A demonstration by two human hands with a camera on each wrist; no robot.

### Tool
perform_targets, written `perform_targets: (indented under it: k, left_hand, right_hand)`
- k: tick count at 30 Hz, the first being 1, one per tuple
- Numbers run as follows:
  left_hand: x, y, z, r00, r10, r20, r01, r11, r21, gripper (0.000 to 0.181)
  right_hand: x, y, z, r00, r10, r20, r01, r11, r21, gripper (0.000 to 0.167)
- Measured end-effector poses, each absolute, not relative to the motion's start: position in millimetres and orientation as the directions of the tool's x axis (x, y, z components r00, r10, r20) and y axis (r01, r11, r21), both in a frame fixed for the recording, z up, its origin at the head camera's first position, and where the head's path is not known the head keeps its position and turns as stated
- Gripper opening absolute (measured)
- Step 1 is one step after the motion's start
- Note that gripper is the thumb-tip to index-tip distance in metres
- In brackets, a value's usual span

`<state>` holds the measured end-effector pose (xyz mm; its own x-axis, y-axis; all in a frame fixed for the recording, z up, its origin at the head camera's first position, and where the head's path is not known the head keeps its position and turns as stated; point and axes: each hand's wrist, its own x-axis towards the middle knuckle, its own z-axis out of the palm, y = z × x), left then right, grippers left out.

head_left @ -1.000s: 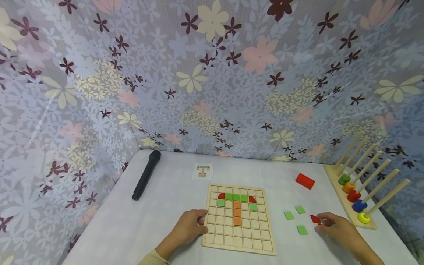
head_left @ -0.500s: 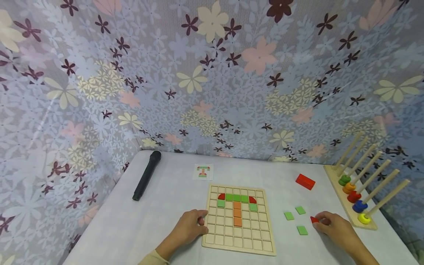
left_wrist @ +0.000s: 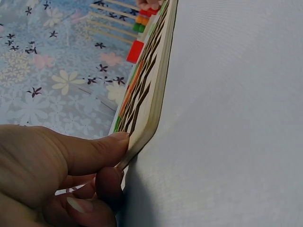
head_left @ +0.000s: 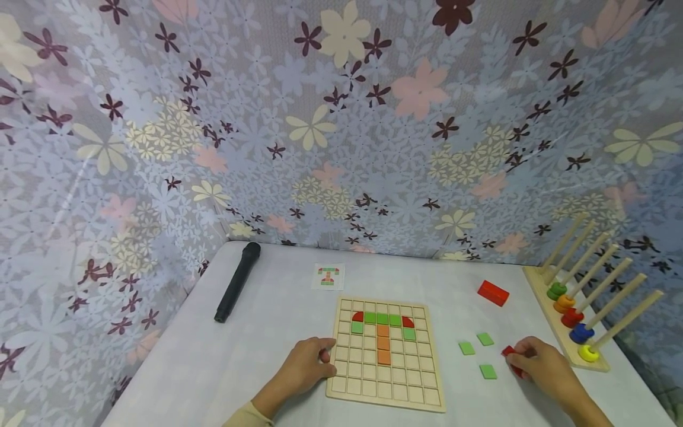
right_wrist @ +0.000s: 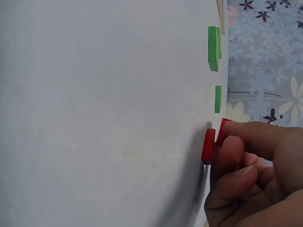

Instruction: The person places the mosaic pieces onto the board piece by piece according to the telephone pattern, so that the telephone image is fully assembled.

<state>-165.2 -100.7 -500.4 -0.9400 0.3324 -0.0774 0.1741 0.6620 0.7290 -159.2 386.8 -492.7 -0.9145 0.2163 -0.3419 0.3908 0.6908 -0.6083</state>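
Note:
At the left edge of a wooden grid board (head_left: pixel 408 388), my left hand (head_left: pixel 303 365) holds its rim; the left wrist view has the thumb (left_wrist: pixel 102 150) on the near corner and curled fingers beside it. Green, orange and red tiles on the board make a T shape. To the right of the board, my right hand (head_left: pixel 541 365) pinches a red tile (right_wrist: pixel 225 128) between thumb and index finger. Close under the fingertips lies a second red tile (right_wrist: pixel 208 147). Three loose green tiles lie left of this hand, one being the nearest green tile (head_left: pixel 488 372).
A pattern card (head_left: pixel 328 277) lies behind the board. Over to the left is a black microphone (head_left: pixel 238 281). A red block (head_left: pixel 493 293) lies at the back right, near a wooden peg stand (head_left: pixel 581 356) with coloured rings. Floral cloth (head_left: pixel 341 148) hangs behind the table.
My right hand has shifted slightly over the red tiles and now pinches one, with another showing beneath its fingers. The left hand and the board have stayed in place.

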Motion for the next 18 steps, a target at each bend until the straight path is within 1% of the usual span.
perform_targets:
  k: [3,9,12,15,18]
  left_hand:
    - [-165,-100,-499,-0.940,0.334,-0.074,0.178,0.662,0.728,0.058]
    - [-165,-100,-497,-0.939,0.334,-0.078,0.177,0.665,0.726,0.057]
    - [-165,-100,-497,-0.939,0.334,-0.076,0.179,0.667,0.723,0.057]
    - [-165,-100,-497,-0.938,0.338,-0.073,0.184,0.666,0.723,0.057]
    - [-164,-100,-496,-0.937,0.339,-0.079,0.180,0.665,0.725,0.058]
  right_hand:
    - [-159,390,-491,-0.903,0.237,-0.358,0.426,0.599,-0.678,0.035]
    - [-157,394,-487,-0.918,0.182,-0.352,0.397,0.396,-0.828,0.047]
    - [-155,390,-483,-0.924,0.144,-0.355,0.383,0.324,-0.865,0.047]
    - [-154,383,-480,-0.930,0.105,-0.354,0.369,0.280,-0.886,0.046]
    - [-155,375,-477,-0.932,0.087,-0.353,0.363,0.254,-0.896,0.052]
